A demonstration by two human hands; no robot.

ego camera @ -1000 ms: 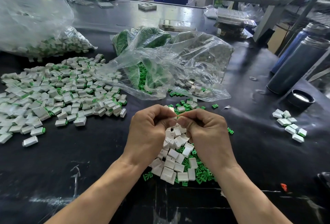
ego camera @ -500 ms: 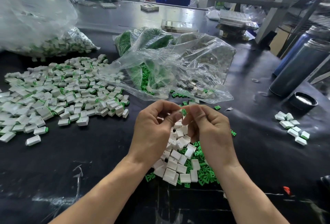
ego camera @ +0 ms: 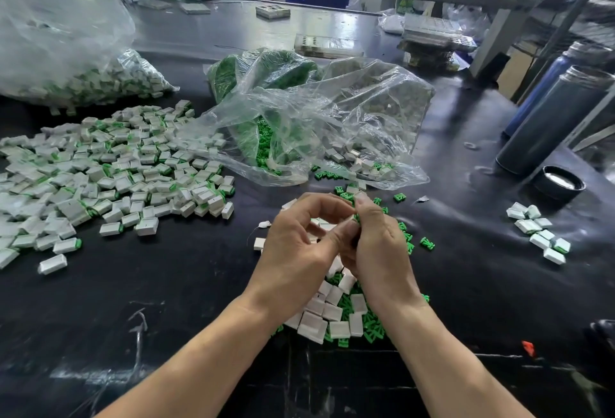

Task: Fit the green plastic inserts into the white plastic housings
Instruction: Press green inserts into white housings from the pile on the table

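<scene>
- Your left hand (ego camera: 294, 251) and right hand (ego camera: 376, 244) meet above the counter (ego camera: 183, 284), fingers curled together around a small part; what each one grips is hidden.
- Loose white housings (ego camera: 332, 312) and green inserts (ego camera: 374, 327) are heaped beneath your wrists.
- Fitted pieces (ego camera: 109, 167) are spread out on the left.

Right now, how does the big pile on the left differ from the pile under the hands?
The left pile is wide and spread flat; the pile under the hands is small and heaped. In the left pile green shows at the ends of white housings, seemingly fitted; the near pile mixes bare white housings with loose green inserts. Both lie on the black table.
</scene>
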